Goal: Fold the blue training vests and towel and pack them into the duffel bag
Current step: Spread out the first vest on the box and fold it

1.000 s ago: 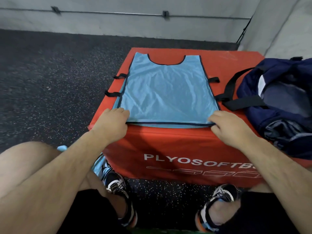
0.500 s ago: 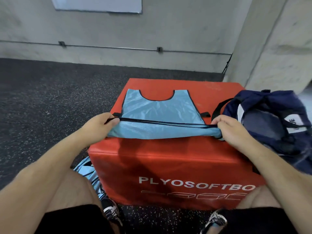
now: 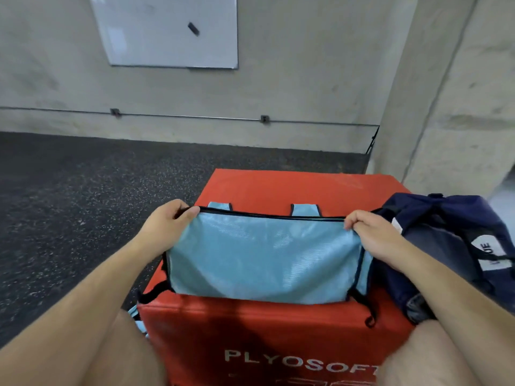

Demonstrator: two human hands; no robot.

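Note:
A light blue training vest [image 3: 264, 257] with black trim lies folded in half on top of a red foam box [image 3: 278, 324]. Its two shoulder straps poke out beyond the folded hem at the far side. My left hand [image 3: 164, 227] pinches the left corner of the hem. At the right corner, my right hand [image 3: 373, 235] pinches the same hem. A navy duffel bag [image 3: 451, 246] sits on the box's right side, touching my right wrist. More light blue fabric [image 3: 136, 319] shows on the floor by my left knee.
The red box is marked PLYOSOFT on its front. Dark speckled rubber floor [image 3: 83, 204] spreads left and behind. A concrete wall with a whiteboard [image 3: 167, 32] and a pillar [image 3: 446, 107] stand beyond the box.
Both hands lifted the vest's near hem and carried it away from me over the vest, folding it in half. The view tilted upward.

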